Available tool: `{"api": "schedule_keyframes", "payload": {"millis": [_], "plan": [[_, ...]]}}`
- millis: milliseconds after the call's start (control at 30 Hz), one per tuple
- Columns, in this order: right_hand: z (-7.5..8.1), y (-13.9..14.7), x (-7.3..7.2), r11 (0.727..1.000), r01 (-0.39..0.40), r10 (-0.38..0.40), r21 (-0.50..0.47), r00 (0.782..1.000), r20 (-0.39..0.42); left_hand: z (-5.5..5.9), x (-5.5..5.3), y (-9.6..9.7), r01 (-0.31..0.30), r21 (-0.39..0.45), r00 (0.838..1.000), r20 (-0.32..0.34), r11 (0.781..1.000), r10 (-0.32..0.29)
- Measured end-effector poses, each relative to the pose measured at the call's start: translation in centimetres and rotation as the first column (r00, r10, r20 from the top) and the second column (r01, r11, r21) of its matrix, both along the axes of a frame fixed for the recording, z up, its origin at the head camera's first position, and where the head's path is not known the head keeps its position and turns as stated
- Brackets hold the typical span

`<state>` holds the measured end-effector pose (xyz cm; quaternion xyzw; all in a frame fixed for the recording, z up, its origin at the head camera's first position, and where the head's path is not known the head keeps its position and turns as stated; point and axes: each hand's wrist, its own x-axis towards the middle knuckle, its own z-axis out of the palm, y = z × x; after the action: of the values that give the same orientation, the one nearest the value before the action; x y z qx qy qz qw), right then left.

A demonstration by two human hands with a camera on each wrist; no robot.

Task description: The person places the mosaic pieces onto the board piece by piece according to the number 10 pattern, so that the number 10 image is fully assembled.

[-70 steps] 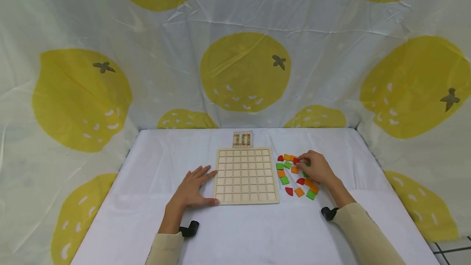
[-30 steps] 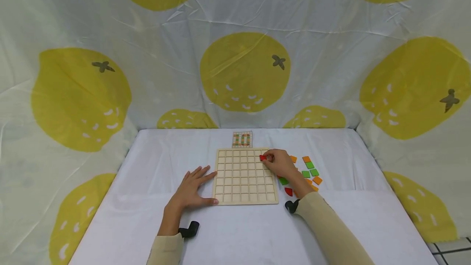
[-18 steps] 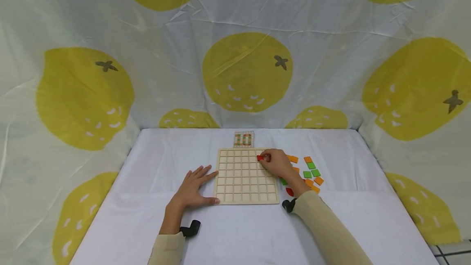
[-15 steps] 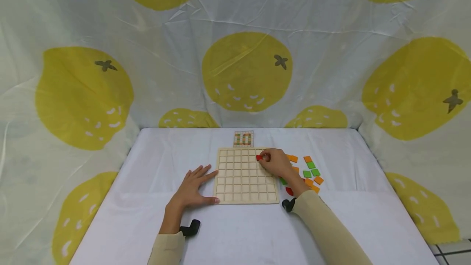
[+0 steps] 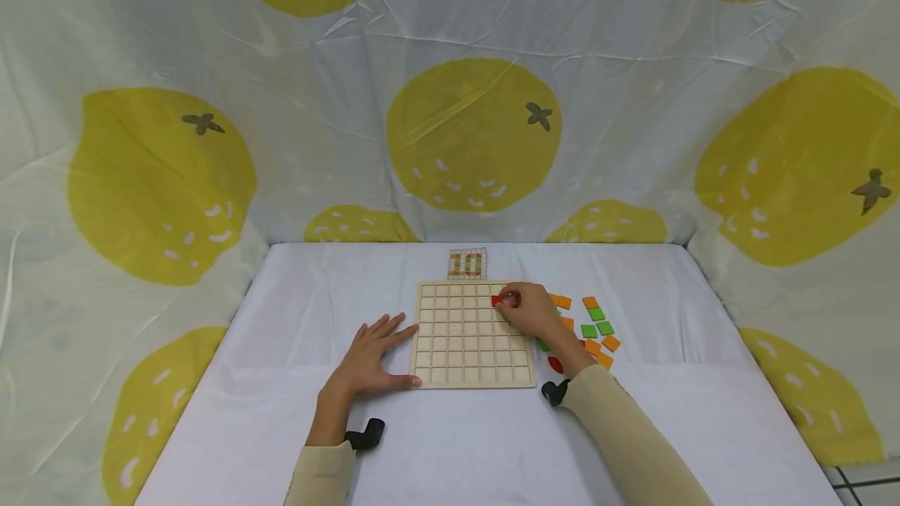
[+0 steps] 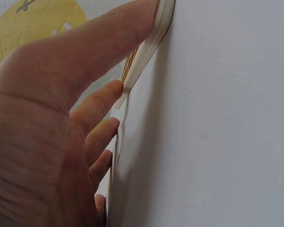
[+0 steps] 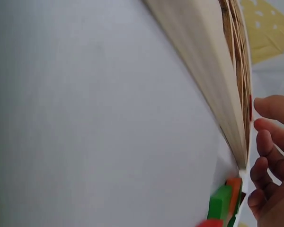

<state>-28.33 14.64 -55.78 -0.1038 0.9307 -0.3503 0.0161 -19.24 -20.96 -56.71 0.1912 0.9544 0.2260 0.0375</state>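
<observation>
A square wooden grid board (image 5: 474,388) lies on the white-covered table. My left hand (image 5: 369,358) is spread at its left side, with thumb and index fingertip against the edge; the left wrist view shows the thumb (image 6: 99,42) on the board's rim (image 6: 154,42). My right hand (image 5: 530,312) reaches over the upper right of the board. Its thumb and forefinger pinch a red tile (image 5: 496,301), low at a cell in the second row from the top. The right wrist view shows the red tile (image 7: 250,108) right at the fingertips.
Loose orange tiles (image 5: 611,343), green tiles (image 5: 605,328) and a red quarter-round tile (image 5: 555,365) lie right of the board, partly hidden by the right forearm. A small card (image 5: 467,264) with a coloured grid pattern lies behind the board. Lemon-print cloth (image 5: 474,135) hangs behind the table.
My right hand has carried a red tile leftward from the loose tiles to the board's upper right and lowered it at a cell. My left hand has stayed at the board's edge.
</observation>
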Motion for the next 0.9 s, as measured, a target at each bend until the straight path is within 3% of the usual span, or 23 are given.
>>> {"api": "schedule_keyframes", "payload": {"millis": [367,633,900], "plan": [[0.6,5.3,0.2,0.999,0.037,-0.037,-0.006,0.999,-0.026,0.5,0.2,0.0,-0.005,-0.003,1.000,0.005,1.000,0.005],[1.2,9.3,1.3,0.993,0.117,-0.118,0.024,0.991,0.061,0.4,0.2,0.1,-0.001,0.008,1.000,0.015,1.000,0.001],[1.1,11.5,1.7,0.990,0.128,-0.133,0.064,0.989,0.070,0.3,0.0,0.1,0.002,0.003,1.000,0.015,1.000,-0.002]]}}
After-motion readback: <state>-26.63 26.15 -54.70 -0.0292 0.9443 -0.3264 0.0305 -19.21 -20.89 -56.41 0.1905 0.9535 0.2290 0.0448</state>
